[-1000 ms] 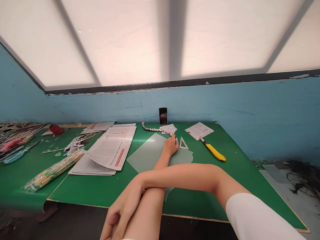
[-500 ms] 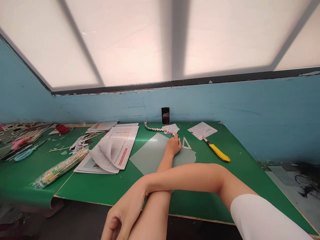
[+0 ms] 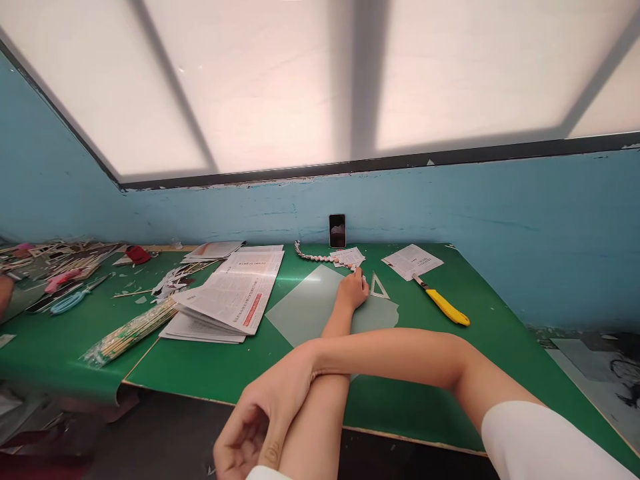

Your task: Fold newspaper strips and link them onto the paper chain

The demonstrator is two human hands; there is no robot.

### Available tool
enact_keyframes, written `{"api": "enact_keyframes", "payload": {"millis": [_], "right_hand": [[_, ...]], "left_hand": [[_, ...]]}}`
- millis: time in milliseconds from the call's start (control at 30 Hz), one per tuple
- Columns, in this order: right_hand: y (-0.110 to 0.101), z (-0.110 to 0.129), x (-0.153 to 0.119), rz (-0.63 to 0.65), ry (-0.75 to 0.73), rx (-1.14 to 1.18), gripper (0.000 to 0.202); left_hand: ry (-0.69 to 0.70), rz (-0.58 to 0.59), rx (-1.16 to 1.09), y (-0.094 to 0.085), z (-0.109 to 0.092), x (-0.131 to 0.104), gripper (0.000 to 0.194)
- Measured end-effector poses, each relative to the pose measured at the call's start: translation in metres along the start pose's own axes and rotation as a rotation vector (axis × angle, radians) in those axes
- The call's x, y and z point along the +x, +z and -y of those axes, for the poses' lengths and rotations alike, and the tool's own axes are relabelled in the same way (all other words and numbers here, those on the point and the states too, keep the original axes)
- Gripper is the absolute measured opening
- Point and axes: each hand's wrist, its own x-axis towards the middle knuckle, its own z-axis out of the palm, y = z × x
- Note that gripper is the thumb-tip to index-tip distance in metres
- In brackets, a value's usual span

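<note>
My left hand (image 3: 353, 290) rests on a translucent sheet (image 3: 303, 303), its fingers closed at the near end of a folded zigzag paper chain (image 3: 320, 258). Whatever the fingers hold is hidden. Across my left forearm lies my right wrist. Near the bottom edge my right hand (image 3: 267, 410) hangs loosely curled, the thumb apart from the fingers and nothing visible in it. Beside my left hand are a small set square (image 3: 379, 287) and a printed paper piece (image 3: 349, 257). Farther right, a yellow-handled utility knife (image 3: 445, 305) touches another printed paper (image 3: 413, 262).
Newspapers (image 3: 235, 287) and a plastic-wrapped bundle of sticks (image 3: 133, 331) lie to the left on the green table (image 3: 210, 370). Blue-handled scissors (image 3: 70, 301) lie among scraps beyond. A phone (image 3: 337, 231) leans on the wall. Another person's hand (image 3: 5, 293) shows at the left edge.
The view has turned slightly left. The newspaper's raised page has dropped flatter. My right hand's thumb and fingers have parted more, and another person's hand has appeared at the left edge.
</note>
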Motion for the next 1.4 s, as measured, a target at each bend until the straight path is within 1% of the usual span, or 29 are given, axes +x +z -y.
{"api": "enact_keyframes", "payload": {"millis": [67, 133, 200, 267, 300, 333, 367, 433, 500, 567, 700, 767, 867, 933, 1000, 1100, 1200, 1300, 1400], "right_hand": [[0.006, 0.01, -0.001, 0.023, -0.036, -0.029, 0.042], [0.01, 0.015, -0.003, 0.012, -0.039, -0.019, 0.041], [0.01, 0.011, -0.006, -0.031, 0.006, 0.019, 0.037], [0.007, 0.001, -0.007, -0.046, 0.074, 0.054, 0.034], [0.004, -0.004, -0.006, -0.05, 0.078, 0.062, 0.034], [0.0, -0.008, -0.004, -0.047, 0.05, 0.063, 0.035], [-0.003, -0.011, -0.001, -0.03, 0.015, 0.056, 0.037], [-0.007, -0.011, 0.005, 0.056, -0.038, 0.049, 0.037], [-0.008, -0.009, 0.008, 0.103, -0.057, 0.054, 0.035], [-0.006, -0.009, 0.006, 0.091, -0.046, 0.067, 0.034], [-0.002, -0.015, -0.001, 0.009, 0.022, 0.081, 0.03], [-0.002, -0.015, 0.0, 0.001, 0.01, 0.081, 0.029], [-0.003, -0.011, 0.006, 0.091, -0.048, 0.079, 0.034], [-0.002, -0.009, 0.007, 0.114, -0.054, 0.084, 0.033], [-0.001, -0.009, 0.004, 0.082, -0.031, 0.093, 0.031], [0.002, -0.01, -0.001, 0.012, 0.032, 0.1, 0.02], [0.002, -0.007, 0.0, -0.031, 0.053, 0.144, 0.019], [0.0, -0.005, 0.004, 0.026, 0.058, 0.205, 0.023], [-0.003, -0.008, 0.005, 0.025, 0.079, 0.176, 0.024]], "left_hand": [[-0.003, -0.001, 0.004, 0.0, 0.0, 0.0, 0.026], [-0.002, -0.005, 0.01, 0.001, 0.0, 0.0, 0.026], [0.001, -0.006, 0.021, 0.001, 0.0, 0.0, 0.025], [0.006, -0.001, 0.037, 0.001, 0.0, 0.0, 0.024], [0.007, 0.001, 0.045, 0.001, 0.0, 0.0, 0.024], [0.006, 0.0, 0.054, 0.001, 0.0, 0.0, 0.024], [0.005, -0.001, 0.061, 0.001, 0.0, 0.0, 0.024], [0.003, -0.002, 0.07, 0.0, 0.0, 0.0, 0.024], [0.0, 0.0, 0.076, 0.0, -0.001, 0.0, 0.025], [-0.001, 0.004, 0.083, 0.001, -0.001, 0.0, 0.025], [0.007, -0.006, 0.089, 0.001, -0.001, 0.0, 0.026], [0.007, -0.003, 0.089, 0.001, -0.001, 0.001, 0.026], [0.0, 0.004, 0.094, 0.001, -0.001, 0.0, 0.027], [-0.002, 0.003, 0.096, 0.001, -0.001, 0.0, 0.027], [0.003, -0.004, 0.098, 0.0, -0.002, 0.0, 0.027], [0.015, -0.01, 0.097, 0.0, -0.002, 0.0, 0.026], [0.004, -0.004, 0.095, -0.001, -0.002, 0.001, 0.024], [-0.003, 0.001, 0.093, -0.001, -0.001, 0.001, 0.024], [-0.002, 0.003, 0.086, -0.001, -0.001, 0.001, 0.025]]}}
